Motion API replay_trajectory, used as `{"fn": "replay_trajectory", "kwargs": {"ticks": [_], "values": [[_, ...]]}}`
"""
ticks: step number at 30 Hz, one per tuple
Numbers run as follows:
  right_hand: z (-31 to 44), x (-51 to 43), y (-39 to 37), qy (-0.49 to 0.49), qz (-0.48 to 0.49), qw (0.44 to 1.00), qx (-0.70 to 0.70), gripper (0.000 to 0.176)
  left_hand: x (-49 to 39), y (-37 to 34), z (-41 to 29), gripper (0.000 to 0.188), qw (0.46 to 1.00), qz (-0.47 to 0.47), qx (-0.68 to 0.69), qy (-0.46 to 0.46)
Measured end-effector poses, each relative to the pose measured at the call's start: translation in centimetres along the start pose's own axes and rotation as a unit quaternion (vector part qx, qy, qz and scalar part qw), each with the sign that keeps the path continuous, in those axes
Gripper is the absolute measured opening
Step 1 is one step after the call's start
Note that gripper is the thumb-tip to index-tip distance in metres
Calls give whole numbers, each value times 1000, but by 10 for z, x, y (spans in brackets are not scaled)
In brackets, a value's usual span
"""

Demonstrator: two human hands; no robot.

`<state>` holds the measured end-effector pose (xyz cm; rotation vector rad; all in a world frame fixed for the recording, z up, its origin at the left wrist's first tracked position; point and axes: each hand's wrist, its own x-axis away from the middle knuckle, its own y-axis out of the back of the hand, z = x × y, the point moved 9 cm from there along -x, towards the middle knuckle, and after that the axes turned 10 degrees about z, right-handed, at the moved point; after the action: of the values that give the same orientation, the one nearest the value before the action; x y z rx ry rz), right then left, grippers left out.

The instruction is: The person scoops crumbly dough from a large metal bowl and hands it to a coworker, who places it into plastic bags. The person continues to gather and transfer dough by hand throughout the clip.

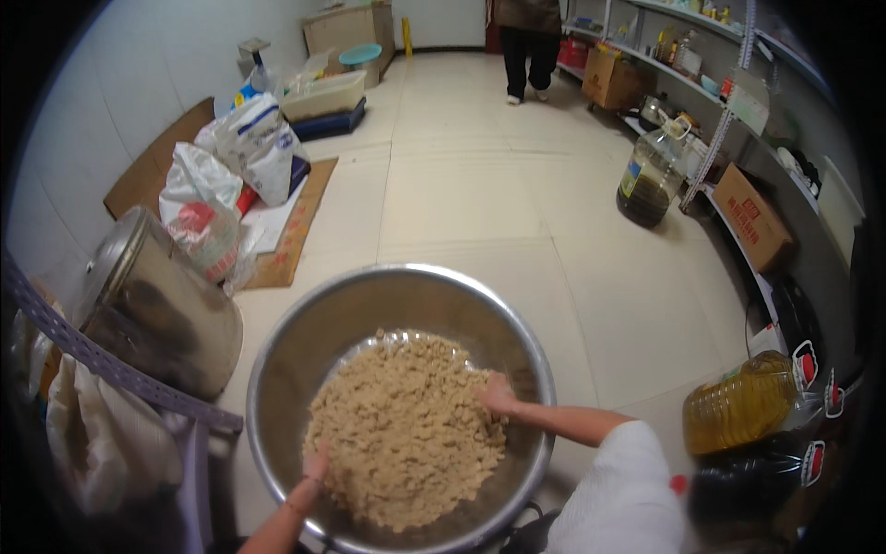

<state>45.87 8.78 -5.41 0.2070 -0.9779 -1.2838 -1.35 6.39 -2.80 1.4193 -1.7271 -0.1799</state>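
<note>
A large round stainless steel basin (408, 285) stands on the tiled floor right before me. In it lies a broad heap of crumbly, tan, dough-like clumps (405, 429). My left hand (317, 462) touches the heap at its left edge, inside the basin wall. At the upper right edge of the heap, my right hand (497, 395) reaches in, its fingertips against the clumps. The fingers of both hands are partly hidden or blurred, so I cannot tell whether either one grips any of the clumps.
A lidded metal drum (169, 311) and white plastic sacks (256, 149) stand left. Right are shelving (720, 131), a large jug of dark liquid (651, 176) and a bottle of yellow oil (740, 401). A person (529, 55) stands at the far end.
</note>
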Motion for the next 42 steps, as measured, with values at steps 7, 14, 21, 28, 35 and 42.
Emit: {"fn": "replay_trajectory", "kwargs": {"ticks": [7,14,21,28,35,42], "values": [[-102,-50,-59,91,20,937,336,16,-27,-54,68,68,944,234,223,68],[-76,4,-73,-216,159,918,-292,40,14,-68,88,81,853,271,379,236],[7,32,-170,-174,309,609,-710,52,8,-95,28,75,782,284,521,194],[3,22,-233,-184,324,625,-686,53,-22,-159,4,64,451,498,740,28],[107,37,-159,-116,283,562,-768,55,-56,-110,-2,65,806,185,541,153],[196,13,-81,73,239,772,-584,57,-61,-35,-99,64,801,228,552,32]]}}
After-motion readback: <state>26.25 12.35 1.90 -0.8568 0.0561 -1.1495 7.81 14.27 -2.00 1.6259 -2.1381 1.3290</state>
